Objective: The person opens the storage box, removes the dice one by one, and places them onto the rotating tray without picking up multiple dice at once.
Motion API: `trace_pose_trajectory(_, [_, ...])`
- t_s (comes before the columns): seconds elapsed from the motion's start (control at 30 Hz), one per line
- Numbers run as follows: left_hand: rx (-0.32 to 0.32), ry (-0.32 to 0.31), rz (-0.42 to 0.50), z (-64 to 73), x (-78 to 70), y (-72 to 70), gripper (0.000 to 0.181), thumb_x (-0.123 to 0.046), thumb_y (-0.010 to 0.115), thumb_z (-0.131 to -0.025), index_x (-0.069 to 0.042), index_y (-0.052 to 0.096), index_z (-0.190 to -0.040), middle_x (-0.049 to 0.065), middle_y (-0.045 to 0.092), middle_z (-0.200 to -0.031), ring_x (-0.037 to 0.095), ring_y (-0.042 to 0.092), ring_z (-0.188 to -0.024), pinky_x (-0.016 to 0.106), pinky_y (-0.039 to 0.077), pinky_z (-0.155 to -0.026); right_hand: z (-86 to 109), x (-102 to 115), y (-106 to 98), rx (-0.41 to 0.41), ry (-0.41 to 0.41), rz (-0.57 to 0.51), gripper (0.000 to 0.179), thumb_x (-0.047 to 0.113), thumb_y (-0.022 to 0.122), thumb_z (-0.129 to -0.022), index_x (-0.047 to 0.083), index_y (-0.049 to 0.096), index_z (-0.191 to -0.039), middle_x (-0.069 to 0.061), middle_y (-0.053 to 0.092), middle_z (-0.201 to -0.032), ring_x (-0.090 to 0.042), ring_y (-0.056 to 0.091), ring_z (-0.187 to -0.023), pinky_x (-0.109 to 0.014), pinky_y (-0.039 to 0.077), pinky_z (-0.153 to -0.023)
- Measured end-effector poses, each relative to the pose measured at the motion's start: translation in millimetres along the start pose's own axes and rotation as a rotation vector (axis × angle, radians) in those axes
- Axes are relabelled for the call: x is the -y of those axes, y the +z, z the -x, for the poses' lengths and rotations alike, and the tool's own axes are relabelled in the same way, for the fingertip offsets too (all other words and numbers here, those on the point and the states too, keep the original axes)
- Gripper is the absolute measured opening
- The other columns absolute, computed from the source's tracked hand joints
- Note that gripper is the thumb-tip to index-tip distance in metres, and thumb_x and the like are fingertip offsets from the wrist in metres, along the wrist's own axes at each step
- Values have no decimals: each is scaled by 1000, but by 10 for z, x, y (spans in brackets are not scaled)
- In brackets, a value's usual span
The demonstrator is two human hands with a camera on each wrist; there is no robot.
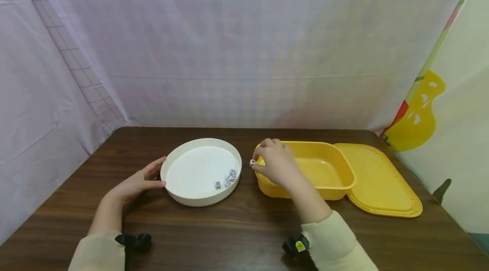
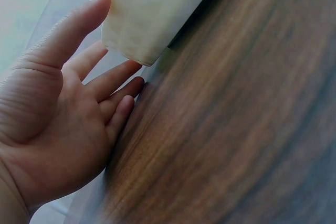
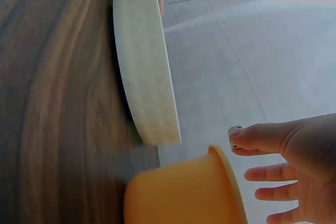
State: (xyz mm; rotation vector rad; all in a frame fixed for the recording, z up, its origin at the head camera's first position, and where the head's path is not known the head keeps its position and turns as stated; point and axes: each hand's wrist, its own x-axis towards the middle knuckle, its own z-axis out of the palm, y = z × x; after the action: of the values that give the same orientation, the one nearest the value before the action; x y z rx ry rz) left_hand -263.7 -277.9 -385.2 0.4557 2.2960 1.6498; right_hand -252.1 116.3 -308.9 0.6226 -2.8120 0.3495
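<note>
A round white tray (image 1: 198, 199) with a raised rim stands on the table, and several small dice (image 1: 230, 178) lie in it toward its right side. My left hand (image 1: 138, 182) rests its thumb and fingertips on the tray's left rim, fingers fairly straight. Between the tray and a yellow plastic container (image 1: 336, 193), at the container's left rim, my right hand (image 1: 278, 163) pinches one die (image 1: 252, 163) between thumb and finger. In the right wrist view that die (image 3: 234, 129) shows at the thumb tip, above the container's rim.
A flat yellow lid (image 1: 382, 180) lies on the table right of the container, partly behind its side. The dark wooden table (image 1: 214, 237) runs back to a pale curtain (image 1: 244, 50). More cloth hangs at both sides.
</note>
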Motion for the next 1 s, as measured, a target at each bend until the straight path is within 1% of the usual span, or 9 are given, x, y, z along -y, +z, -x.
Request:
trace_pose_trajectory(0.2, [-6,1,9,1,19,-14,86,-12,67,-89,-3,10,-153,29,10,-154,43,7,-140,61,7,-107,-36,124,49,15,-6,2,11,30,75,-84,22,68,-81,-6,57,-109,-29,47,-106,-51,37,-88])
trace_pose_trajectory(0.37, [-5,-4,7,3,12,-12,86,-11,66,-89,-3,10,-153,28,9,-154,43,6,-141,61,7,-107,-66,200,104,7,-26,24,13,30,77,-82,20,69,-82,-7,57,-107,-30,48,-104,-49,37,-86])
trace_pose_trajectory(0.53, [-2,-9,-1,8,-4,-7,86,-13,67,-89,-4,10,-153,28,9,-154,43,5,-141,62,7,-107,-94,253,182,0,-48,34,12,29,76,-82,20,69,-83,-6,57,-104,-29,48,-102,-48,37,-85])
trace_pose_trajectory(0.67, [-2,-2,5,2,6,-4,87,-13,67,-89,-3,10,-153,29,10,-154,43,6,-141,61,7,-107,-123,311,235,4,-64,35,11,28,76,-82,20,69,-83,-6,57,-103,-29,49,-100,-47,38,-83])
trace_pose_trajectory(0.87, [-2,3,8,-3,8,0,87,-13,68,-89,-3,10,-153,30,11,-153,43,7,-140,61,7,-107,-168,393,303,32,-60,24,12,30,77,-81,21,69,-83,-7,58,-108,-29,49,-104,-46,38,-84])
trace_pose_trajectory(1.0, [-6,3,3,7,-6,2,87,-12,68,-88,-2,10,-153,30,11,-153,43,6,-141,61,7,-107,-198,447,332,42,-70,29,11,30,76,-83,21,69,-85,-6,57,-108,-29,48,-105,-47,39,-84])
